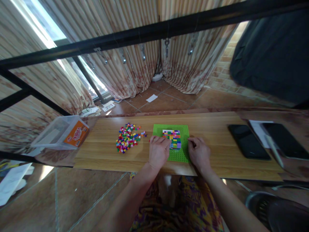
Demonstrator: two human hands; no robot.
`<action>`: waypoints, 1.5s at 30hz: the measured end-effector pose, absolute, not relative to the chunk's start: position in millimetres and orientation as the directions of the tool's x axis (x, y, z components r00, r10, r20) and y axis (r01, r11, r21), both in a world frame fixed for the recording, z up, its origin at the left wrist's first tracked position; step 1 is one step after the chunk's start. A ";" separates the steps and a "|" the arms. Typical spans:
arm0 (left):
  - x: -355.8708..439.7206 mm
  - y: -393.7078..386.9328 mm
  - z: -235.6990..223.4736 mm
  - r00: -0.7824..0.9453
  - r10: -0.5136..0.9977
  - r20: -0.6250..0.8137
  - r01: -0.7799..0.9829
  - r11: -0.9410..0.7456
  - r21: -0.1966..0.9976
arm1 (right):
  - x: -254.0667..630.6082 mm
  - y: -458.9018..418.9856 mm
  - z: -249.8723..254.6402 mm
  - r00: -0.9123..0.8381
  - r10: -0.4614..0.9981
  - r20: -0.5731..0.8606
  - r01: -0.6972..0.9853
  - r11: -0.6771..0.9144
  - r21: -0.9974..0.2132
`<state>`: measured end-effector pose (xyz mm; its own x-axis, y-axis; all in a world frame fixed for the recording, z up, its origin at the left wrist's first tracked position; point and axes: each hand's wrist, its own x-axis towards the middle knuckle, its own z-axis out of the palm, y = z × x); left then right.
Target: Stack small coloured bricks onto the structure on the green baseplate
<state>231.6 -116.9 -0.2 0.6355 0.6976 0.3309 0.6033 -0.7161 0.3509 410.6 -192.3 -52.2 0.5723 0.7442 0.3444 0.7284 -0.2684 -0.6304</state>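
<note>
A green baseplate (183, 132) lies on the wooden table (108, 154) in front of me. A patch of small coloured bricks (173, 137) is built on its middle. My left hand (158, 151) rests on the plate's left edge with curled fingers, its fingertips at the patch. Whether it holds a brick is hidden. My right hand (198, 152) sits on the plate's right lower corner, fingers curled down onto it. A loose pile of coloured bricks (127, 137) lies to the left of the plate.
A clear plastic box with an orange label (63, 132) stands at the table's left end. Two dark phones or tablets (248, 141) and papers lie at the right. A black metal frame bar (154, 32) crosses overhead. A dark chair (277, 206) is at bottom right.
</note>
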 end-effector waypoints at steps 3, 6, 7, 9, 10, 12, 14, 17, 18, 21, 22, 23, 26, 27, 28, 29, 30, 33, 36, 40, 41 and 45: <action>231.9 -116.9 0.1 0.664 0.670 0.332 0.599 -0.743 0.300 | 410.6 -192.3 -53.1 0.570 0.748 0.339 0.729 -0.271 -0.629; 234.2 -117.7 0.3 0.682 0.655 0.325 0.605 -0.755 0.252 | 410.3 -192.0 -53.0 0.578 0.747 0.329 0.724 -0.283 -0.629; 235.2 -118.0 0.6 0.687 0.652 0.321 0.609 -0.757 0.237 | 410.2 -191.9 -52.8 0.581 0.745 0.328 0.723 -0.287 -0.629; 236.7 -118.4 2.0 0.691 0.651 0.315 0.617 -0.758 0.213 | 410.2 -191.8 -52.5 0.583 0.742 0.331 0.725 -0.291 -0.624; 237.0 -118.9 3.1 0.691 0.652 0.312 0.620 -0.757 0.207 | 410.3 -191.7 -52.5 0.579 0.744 0.335 0.730 -0.290 -0.619; 236.1 -120.9 5.6 0.686 0.658 0.311 0.624 -0.751 0.213 | 410.8 -191.8 -52.7 0.567 0.746 0.350 0.742 -0.277 -0.611; 232.7 -125.4 7.7 0.662 0.674 0.328 0.626 -0.738 0.251 | 411.6 -192.0 -53.3 0.555 0.746 0.368 0.753 -0.263 -0.603; 221.2 -134.6 7.4 0.588 0.718 0.372 0.628 -0.695 0.350 | 412.9 -192.7 -54.9 0.548 0.740 0.390 0.765 -0.255 -0.591; 215.4 -136.6 6.1 0.553 0.741 0.381 0.634 -0.671 0.385 | 413.4 -192.9 -55.6 0.545 0.740 0.395 0.769 -0.254 -0.586; 192.5 -133.2 0.1 0.427 0.824 0.372 0.704 -0.561 0.435 | 415.2 -193.5 -58.4 0.542 0.744 0.391 0.772 -0.257 -0.581; 183.7 -128.2 -2.0 0.382 0.850 0.363 0.741 -0.516 0.429 | 415.9 -193.6 -59.5 0.543 0.746 0.385 0.771 -0.261 -0.581; 175.1 -121.7 -3.6 0.335 0.873 0.355 0.780 -0.468 0.415 | 416.5 -193.6 -60.6 0.545 0.748 0.379 0.769 -0.266 -0.581; 154.7 -97.5 -5.4 0.192 0.916 0.352 0.880 -0.320 0.352 | 417.8 -193.4 -63.1 0.554 0.746 0.370 0.765 -0.280 -0.580; 151.0 -89.7 -5.2 0.160 0.922 0.353 0.904 -0.280 0.323 | 418.0 -193.4 -63.6 0.554 0.746 0.369 0.765 -0.281 -0.580; 149.1 -82.9 -4.9 0.139 0.925 0.353 0.924 -0.250 0.290 | 418.2 -193.4 -64.0 0.553 0.747 0.369 0.766 -0.280 -0.579; 148.8 -77.3 -4.6 0.133 0.928 0.349 0.938 -0.231 0.257 | 418.3 -193.5 -64.2 0.552 0.747 0.371 0.767 -0.280 -0.577; 149.9 -72.9 -4.4 0.136 0.929 0.344 0.949 -0.222 0.225 | 418.4 -193.6 -64.4 0.548 0.748 0.375 0.771 -0.277 -0.574; 157.8 -65.5 -4.5 0.150 0.932 0.328 0.963 -0.213 0.164 | 418.6 -194.1 -64.8 0.534 0.749 0.393 0.784 -0.265 -0.561; 165.4 -62.3 -5.7 0.157 0.941 0.300 0.967 -0.208 0.146 | 418.3 -194.3 -64.1 0.537 0.749 0.388 0.781 -0.266 -0.565; 168.7 -57.7 -7.1 0.172 0.946 0.274 0.962 -0.221 0.158 | 416.6 -194.2 -61.4 0.541 0.748 0.384 0.774 -0.264 -0.576; 168.3 -56.8 -7.1 0.180 0.945 0.273 0.960 -0.230 0.161 | 416.2 -194.1 -60.7 0.540 0.748 0.386 0.774 -0.260 -0.577; 166.7 -60.9 -3.7 0.205 0.934 0.291 0.946 -0.265 0.184 | 414.9 -193.3 -59.1 0.547 0.748 0.377 0.764 -0.262 -0.589</action>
